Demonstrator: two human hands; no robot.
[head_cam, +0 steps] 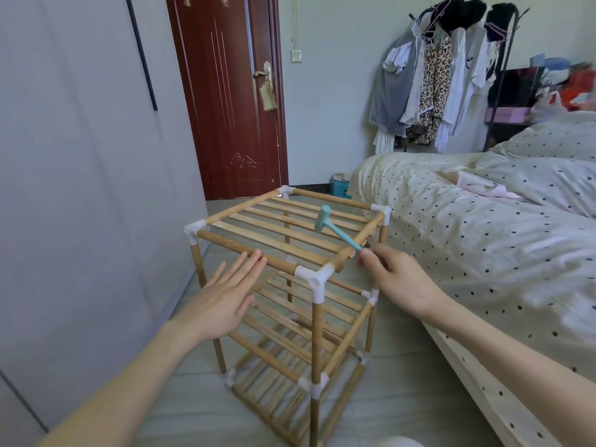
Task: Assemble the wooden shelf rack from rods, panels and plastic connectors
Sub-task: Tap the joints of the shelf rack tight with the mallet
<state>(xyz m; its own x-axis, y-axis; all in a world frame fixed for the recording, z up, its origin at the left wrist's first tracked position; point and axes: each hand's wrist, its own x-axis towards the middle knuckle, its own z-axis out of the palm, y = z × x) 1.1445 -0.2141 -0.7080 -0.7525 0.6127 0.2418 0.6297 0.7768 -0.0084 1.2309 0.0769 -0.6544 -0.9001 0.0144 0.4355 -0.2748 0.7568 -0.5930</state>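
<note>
The wooden shelf rack (287, 285) stands upright on the floor (396, 382), between a grey wall on the left and the bed (483, 227) on the right. It has three slatted tiers framed by round rods, with white plastic connectors at the corners; the near top connector (314, 279) joins three rods. A small light-blue hammer (335, 229) sits above the top tier near its right edge, head towards the slats, handle slanting down to the right. The right hand (400, 279) pinches the end of that handle between curled fingers and thumb, just beside the top tier's right rod. The left hand (222, 295) is released, fingers straight and together, palm down, its fingertips (254, 258) touching or hovering just over the near top rod (245, 251); which of the two, I cannot tell. Behind the rack stands a dark red door (232, 98), and beyond the bed's far edge a clothes rack (445, 79) hung with garments.
</note>
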